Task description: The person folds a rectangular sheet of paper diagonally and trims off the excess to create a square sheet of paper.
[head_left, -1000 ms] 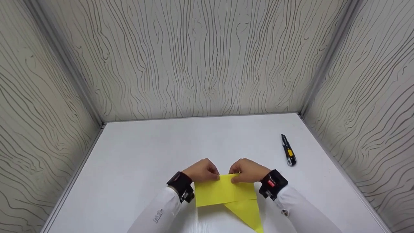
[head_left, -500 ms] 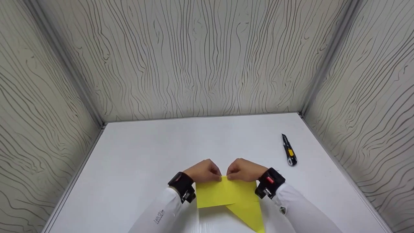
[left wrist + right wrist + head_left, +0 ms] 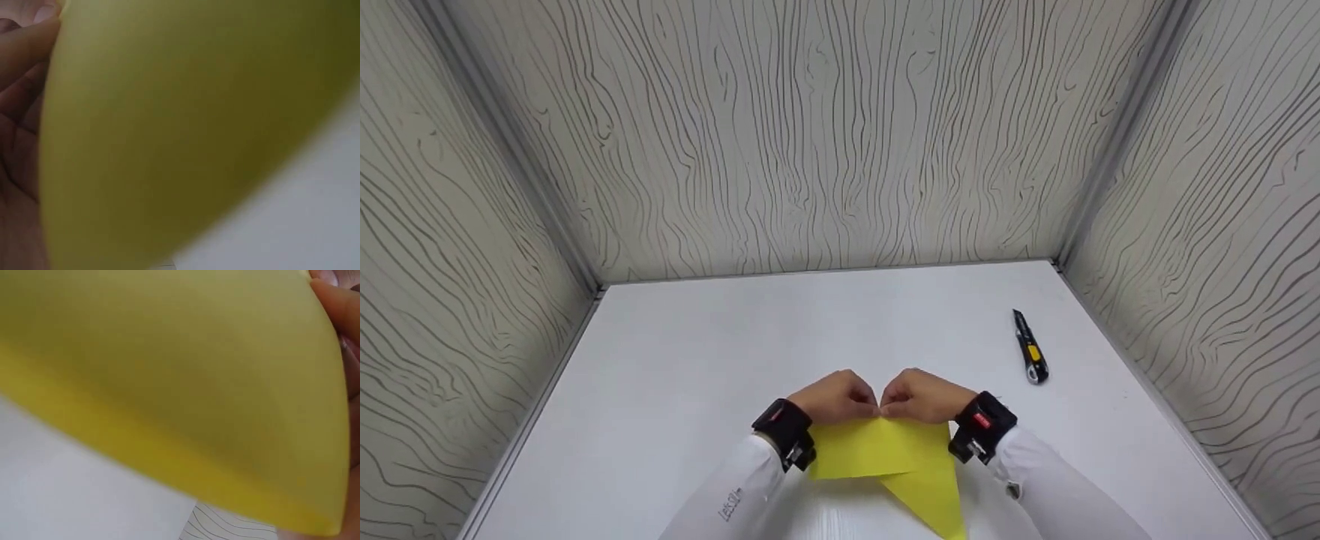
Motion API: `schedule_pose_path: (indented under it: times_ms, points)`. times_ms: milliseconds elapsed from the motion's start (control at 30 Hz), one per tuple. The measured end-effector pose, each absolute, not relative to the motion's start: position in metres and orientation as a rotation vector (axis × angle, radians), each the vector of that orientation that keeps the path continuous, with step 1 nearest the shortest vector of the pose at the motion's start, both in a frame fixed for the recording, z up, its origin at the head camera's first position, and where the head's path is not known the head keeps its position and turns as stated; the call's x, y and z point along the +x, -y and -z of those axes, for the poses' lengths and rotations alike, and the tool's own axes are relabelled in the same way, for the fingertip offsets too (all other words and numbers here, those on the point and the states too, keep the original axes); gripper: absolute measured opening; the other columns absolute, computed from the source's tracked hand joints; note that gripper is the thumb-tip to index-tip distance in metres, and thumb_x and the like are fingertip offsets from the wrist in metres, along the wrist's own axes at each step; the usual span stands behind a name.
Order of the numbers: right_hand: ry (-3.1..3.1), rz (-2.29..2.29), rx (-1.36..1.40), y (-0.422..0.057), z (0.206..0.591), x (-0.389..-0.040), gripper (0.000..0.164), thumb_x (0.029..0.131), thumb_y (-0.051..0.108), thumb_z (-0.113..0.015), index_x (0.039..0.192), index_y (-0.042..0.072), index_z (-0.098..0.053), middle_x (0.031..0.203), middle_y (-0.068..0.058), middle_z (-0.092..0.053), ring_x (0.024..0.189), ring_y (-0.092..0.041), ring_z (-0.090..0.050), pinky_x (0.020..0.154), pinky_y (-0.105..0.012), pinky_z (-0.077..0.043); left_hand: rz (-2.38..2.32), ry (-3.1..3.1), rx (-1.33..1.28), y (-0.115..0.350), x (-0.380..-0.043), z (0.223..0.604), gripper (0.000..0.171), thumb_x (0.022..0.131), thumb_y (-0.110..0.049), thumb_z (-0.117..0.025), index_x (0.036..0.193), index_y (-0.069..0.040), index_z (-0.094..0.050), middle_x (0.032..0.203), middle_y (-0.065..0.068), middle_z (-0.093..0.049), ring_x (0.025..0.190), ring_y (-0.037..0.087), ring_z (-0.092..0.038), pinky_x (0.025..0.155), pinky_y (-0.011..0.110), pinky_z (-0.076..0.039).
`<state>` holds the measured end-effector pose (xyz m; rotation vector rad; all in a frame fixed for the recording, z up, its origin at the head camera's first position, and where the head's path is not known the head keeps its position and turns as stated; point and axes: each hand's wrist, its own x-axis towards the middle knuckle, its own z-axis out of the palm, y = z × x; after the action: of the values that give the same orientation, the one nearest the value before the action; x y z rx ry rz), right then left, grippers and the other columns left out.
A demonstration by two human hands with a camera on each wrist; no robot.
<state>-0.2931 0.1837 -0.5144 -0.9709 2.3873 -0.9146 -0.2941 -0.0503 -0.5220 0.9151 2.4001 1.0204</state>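
Observation:
A folded sheet of yellow paper hangs at the front of the white table, with a pointed flap reaching down on its right. At the middle of its upper edge, my left hand pinches the sheet between thumb and fingers. Right beside it, my right hand pinches the same edge, and the two thumbs almost meet. Much of the left wrist view is filled by the curved paper, with the pinching fingers at upper left. In the right wrist view the paper bows likewise, fingers at upper right.
A black and yellow utility knife lies on the white table, to the right beyond my right hand. Wood-grain patterned walls enclose the table at the back and both sides.
Both hands have slid towards each other along the paper's upper edge, the right one farther to the left, until their thumbs nearly touch. The utility knife stays where it was.

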Motion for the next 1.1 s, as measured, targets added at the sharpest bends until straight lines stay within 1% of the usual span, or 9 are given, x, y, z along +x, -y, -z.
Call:
schedule_pose_path:
  times_ms: [133, 267, 400, 533, 600, 733, 900, 1100]
  points:
    - [-2.373, 0.963, -0.949, -0.188, 0.515, -0.294, 0.018, 0.105, 0.015, -0.070, 0.100, 0.005, -0.083, 0.072, 0.011, -0.060, 0.062, 0.000, -0.047, 0.061, -0.016, -0.038, -1.023, -2.405, 0.883, 0.053, -0.295, 0.520, 0.018, 0.103, -0.017, -0.073, 0.094, -0.005, -0.084, 0.073, -0.010, -0.062, 0.066, 0.002, -0.050, 0.065, 0.017, -0.040]
    - [-2.359, 0.988, -0.910, -0.198, 0.511, -0.297, 0.018, 0.105, 0.014, -0.069, 0.101, 0.004, -0.083, 0.081, 0.003, -0.073, 0.067, -0.003, -0.056, 0.066, -0.017, -0.047, -1.019, -2.412, 0.819, 0.058, -0.295, 0.520, 0.017, 0.103, -0.017, -0.073, 0.095, -0.007, -0.084, 0.077, -0.010, -0.065, 0.069, 0.003, -0.053, 0.067, 0.017, -0.043]
    - [-2.311, 1.038, -0.844, -0.212, 0.508, -0.300, 0.019, 0.106, 0.013, -0.067, 0.104, 0.002, -0.082, 0.088, -0.007, -0.079, 0.073, -0.008, -0.063, 0.070, -0.021, -0.055, -1.043, -2.412, 0.754, 0.066, -0.296, 0.520, 0.017, 0.104, -0.019, -0.073, 0.095, -0.010, -0.085, 0.079, -0.010, -0.067, 0.071, 0.005, -0.056, 0.068, 0.019, -0.046]
    - [-2.270, 1.090, -0.820, -0.221, 0.507, -0.300, 0.019, 0.107, 0.011, -0.066, 0.106, 0.000, -0.081, 0.090, -0.015, -0.081, 0.071, -0.010, -0.067, 0.066, -0.022, -0.059, -1.069, -2.395, 0.748, 0.071, -0.296, 0.518, 0.017, 0.104, -0.019, -0.073, 0.096, -0.009, -0.084, 0.081, -0.008, -0.068, 0.072, 0.006, -0.056, 0.069, 0.020, -0.046]
    - [-2.274, 1.105, -0.834, -0.222, 0.507, -0.301, 0.019, 0.106, 0.011, -0.066, 0.106, -0.001, -0.081, 0.090, -0.017, -0.081, 0.071, -0.009, -0.067, 0.066, -0.022, -0.059, -1.078, -2.382, 0.747, 0.072, -0.296, 0.518, 0.017, 0.104, -0.019, -0.072, 0.097, -0.009, -0.085, 0.081, -0.008, -0.068, 0.072, 0.007, -0.056, 0.069, 0.021, -0.046]
    - [-2.294, 1.122, -0.846, -0.223, 0.508, -0.300, 0.019, 0.106, 0.010, -0.067, 0.106, -0.001, -0.082, 0.089, -0.018, -0.080, 0.069, -0.008, -0.065, 0.066, -0.023, -0.058, -1.096, -2.353, 0.736, 0.073, -0.296, 0.517, 0.018, 0.104, -0.021, -0.073, 0.099, -0.009, -0.085, 0.082, -0.008, -0.069, 0.071, 0.006, -0.056, 0.068, 0.019, -0.047]
    - [-2.311, 1.135, -0.846, -0.226, 0.508, -0.301, 0.020, 0.105, 0.011, -0.067, 0.107, -0.001, -0.082, 0.089, -0.017, -0.080, 0.069, -0.007, -0.065, 0.066, -0.022, -0.057, -1.130, -2.331, 0.767, 0.081, -0.300, 0.518, 0.017, 0.103, -0.018, -0.074, 0.100, -0.005, -0.086, 0.083, -0.005, -0.073, 0.070, 0.005, -0.056, 0.068, 0.019, -0.047]
    - [-2.290, 1.187, -0.854, -0.233, 0.509, -0.303, 0.021, 0.105, 0.010, -0.066, 0.106, -0.004, -0.081, 0.090, -0.022, -0.079, 0.069, -0.005, -0.066, 0.065, -0.020, -0.056, -1.164, -2.332, 0.763, 0.091, -0.303, 0.519, 0.016, 0.101, -0.016, -0.076, 0.098, -0.004, -0.086, 0.083, -0.006, -0.071, 0.068, 0.005, -0.056, 0.066, 0.019, -0.047]
